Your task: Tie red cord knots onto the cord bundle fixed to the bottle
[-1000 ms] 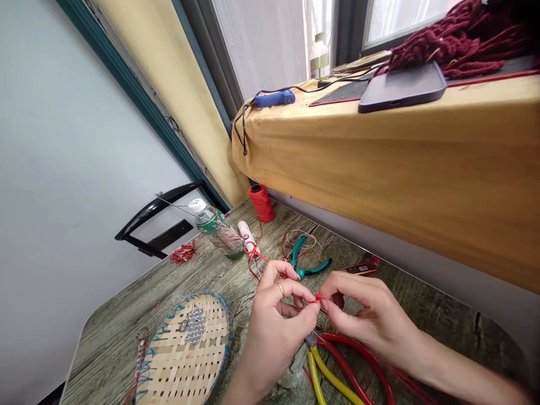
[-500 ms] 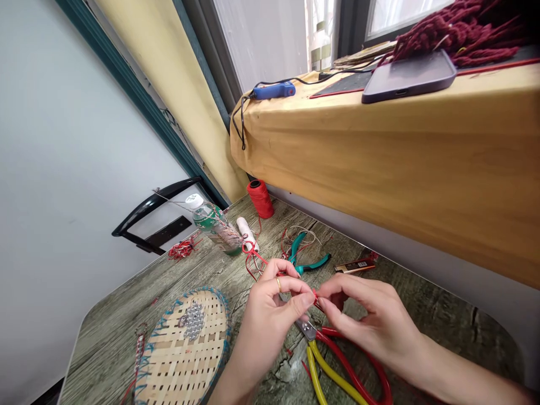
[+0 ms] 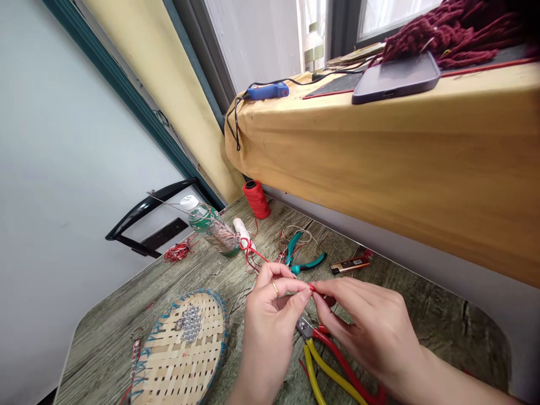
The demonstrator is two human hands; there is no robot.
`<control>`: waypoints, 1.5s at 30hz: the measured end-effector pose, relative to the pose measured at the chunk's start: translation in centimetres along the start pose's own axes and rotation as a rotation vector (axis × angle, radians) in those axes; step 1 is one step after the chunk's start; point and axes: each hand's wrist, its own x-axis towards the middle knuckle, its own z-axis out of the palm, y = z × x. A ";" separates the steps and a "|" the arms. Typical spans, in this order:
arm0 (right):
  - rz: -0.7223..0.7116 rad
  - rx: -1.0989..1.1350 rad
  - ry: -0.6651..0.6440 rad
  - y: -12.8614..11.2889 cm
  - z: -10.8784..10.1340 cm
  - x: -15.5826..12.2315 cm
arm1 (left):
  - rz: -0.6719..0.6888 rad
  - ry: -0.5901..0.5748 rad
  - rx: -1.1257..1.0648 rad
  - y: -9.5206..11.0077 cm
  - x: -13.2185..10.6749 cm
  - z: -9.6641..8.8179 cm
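My left hand (image 3: 272, 315), with a ring on one finger, pinches a red cord (image 3: 256, 251) that runs back toward the bottle. Just right of it, my right hand (image 3: 367, 320) has thumb and forefinger closed on the same red cord, at a small red piece between both hands' fingertips. How the strands lie there is too small to make out. Below the hands lie scissors with red handles (image 3: 337, 360) and pliers with yellow handles (image 3: 327, 371), partly covered by my right hand. Teal-handled pliers (image 3: 310, 263) rest behind my fingers.
On the wooden table (image 3: 109, 315) lie a woven bamboo tray (image 3: 177, 365) with small metal pieces, a cord-wrapped bottle (image 3: 208, 222), a red thread spool (image 3: 256, 199), a white spool (image 3: 242, 230) and a lighter (image 3: 350, 264). A phone (image 3: 396, 79) sits on the cloth-covered ledge (image 3: 358, 146).
My right hand's fingers have shifted slightly, its forefinger now nearer the left fingertips at the red piece. The whole view has moved a little, so things appear slightly farther left.
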 end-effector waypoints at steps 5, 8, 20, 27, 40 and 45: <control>0.015 -0.067 0.022 -0.6 0.1 0.3 | 0.072 0.081 0.026 -0.2 -0.6 0.7; -0.010 -0.073 0.036 -0.6 0.2 0.3 | 0.098 0.097 0.054 -0.3 -0.8 0.9; -0.072 0.080 0.099 0.1 0.3 0.0 | -0.070 0.174 -0.128 -1.0 -0.9 2.0; 0.147 0.423 -0.092 0.9 -0.7 2.8 | -0.306 0.033 -0.639 -0.3 -1.2 2.3; 0.409 0.888 -0.518 2.4 -0.6 5.6 | -0.413 0.083 -0.764 -0.4 -1.3 2.1; 0.364 0.840 -0.532 3.2 -0.3 5.8 | -0.428 0.093 -0.800 -1.1 -1.2 1.7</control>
